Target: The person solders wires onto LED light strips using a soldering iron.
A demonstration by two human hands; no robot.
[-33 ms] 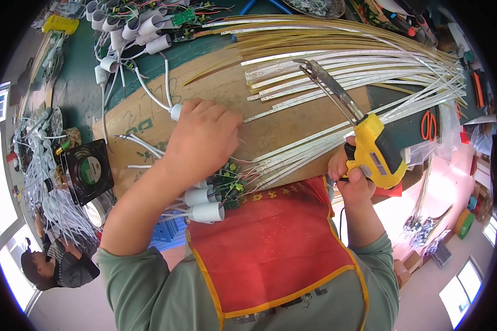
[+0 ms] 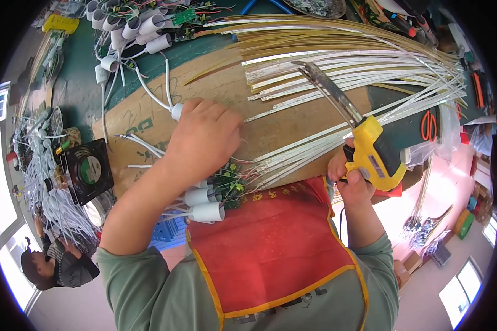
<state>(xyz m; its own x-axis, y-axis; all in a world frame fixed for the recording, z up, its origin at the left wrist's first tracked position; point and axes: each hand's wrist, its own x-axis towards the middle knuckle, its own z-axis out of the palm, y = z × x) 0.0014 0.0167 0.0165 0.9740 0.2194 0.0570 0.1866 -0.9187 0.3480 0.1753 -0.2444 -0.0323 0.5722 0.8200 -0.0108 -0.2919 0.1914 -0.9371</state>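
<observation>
My left hand (image 2: 204, 138) is closed around a white plastic sleeve (image 2: 176, 112) with a white cable running out of it. The fingers cover most of that sleeve. My right hand (image 2: 352, 175) grips the handle of a yellow and black soldering gun (image 2: 373, 154). Its long metal tip (image 2: 331, 88) points up and left, above long narrow white strips (image 2: 303, 88) on the cardboard. Below my left hand, near the red apron, lie small green circuit boards (image 2: 231, 179) with thin wires, beside white sleeves (image 2: 207, 212).
Cardboard (image 2: 204, 71) covers part of the green table. A black fan (image 2: 88, 171) stands at the left, next to bundled white cables (image 2: 44, 165). More white sleeves (image 2: 149, 25) are heaped at the back. Orange-handled scissors (image 2: 428, 126) lie right. Another person (image 2: 55, 262) is at lower left.
The soldering gun has shifted very slightly left and down with my right hand. My left hand stays practically in place on the white sleeve.
</observation>
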